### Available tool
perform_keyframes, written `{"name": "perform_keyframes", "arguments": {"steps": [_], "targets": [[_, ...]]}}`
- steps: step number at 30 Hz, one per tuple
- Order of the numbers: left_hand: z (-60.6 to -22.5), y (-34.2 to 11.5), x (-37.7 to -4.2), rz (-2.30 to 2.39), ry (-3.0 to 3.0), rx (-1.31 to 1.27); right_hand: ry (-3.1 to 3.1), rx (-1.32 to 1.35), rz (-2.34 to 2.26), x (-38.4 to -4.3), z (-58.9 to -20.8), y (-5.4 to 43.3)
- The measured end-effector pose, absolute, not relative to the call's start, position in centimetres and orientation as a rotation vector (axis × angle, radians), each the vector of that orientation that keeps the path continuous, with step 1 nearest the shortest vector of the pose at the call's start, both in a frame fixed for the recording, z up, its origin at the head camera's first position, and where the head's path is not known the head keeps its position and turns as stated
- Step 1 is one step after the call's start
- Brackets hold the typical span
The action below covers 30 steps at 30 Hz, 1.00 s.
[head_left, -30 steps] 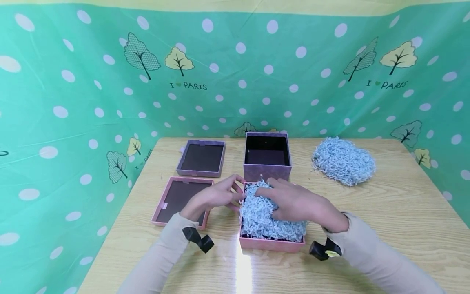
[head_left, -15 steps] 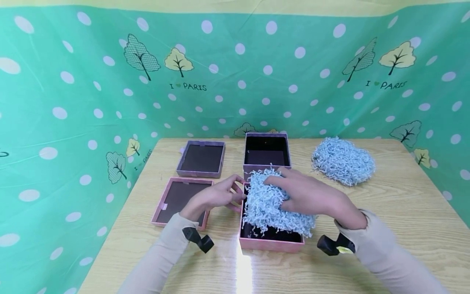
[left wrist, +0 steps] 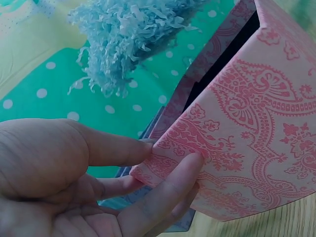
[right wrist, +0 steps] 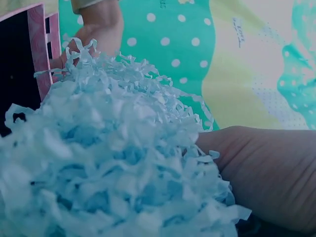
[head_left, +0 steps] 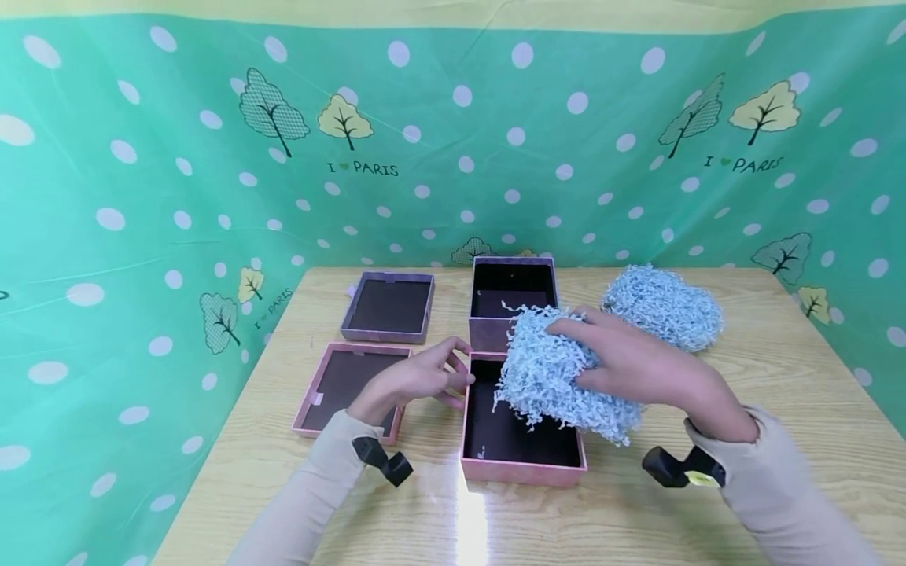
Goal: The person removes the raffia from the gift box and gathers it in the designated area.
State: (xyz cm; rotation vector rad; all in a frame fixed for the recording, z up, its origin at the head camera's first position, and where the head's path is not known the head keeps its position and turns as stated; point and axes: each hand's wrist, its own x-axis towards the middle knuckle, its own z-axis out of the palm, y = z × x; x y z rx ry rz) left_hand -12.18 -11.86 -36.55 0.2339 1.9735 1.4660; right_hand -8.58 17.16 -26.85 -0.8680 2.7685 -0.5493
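In the head view my right hand (head_left: 637,358) grips a big clump of pale blue shredded paper (head_left: 552,377). The clump hangs over the right part of an open pink box (head_left: 524,472) with a black interior. In the right wrist view the shredded paper (right wrist: 108,148) hides most of my fingers. My left hand (head_left: 425,373) holds the box's left side near the back corner. Seen from the left wrist, its thumb and fingers (left wrist: 173,190) pinch the corner of the patterned pink box (left wrist: 261,123). A few paper scraps lie inside the box.
A purple box (head_left: 513,330) stands open behind the pink one. On the left lie a purple lid (head_left: 388,336) and a pink lid (head_left: 347,432), insides up. Another heap of blue shredded paper (head_left: 665,306) sits at the back right of the wooden table (head_left: 800,393).
My right hand has lifted the shredded paper out of the pink box and moved it right, uncovering the black interior. My left hand has stayed at the box.
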Motion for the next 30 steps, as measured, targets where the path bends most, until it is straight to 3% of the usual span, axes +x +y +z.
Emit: {"name": "perform_keyframes", "arguments": {"steps": [16,30], "targets": [[-36.2,-11.8,-12.2,1.457,1.960,0.219,2.856,-0.712,-0.593,-8.7,-27.5,21.8],[-36.3,-11.9,-12.2,1.456,1.957,0.218,2.876,-0.550,-0.596,-8.0,-31.0,26.0]]}}
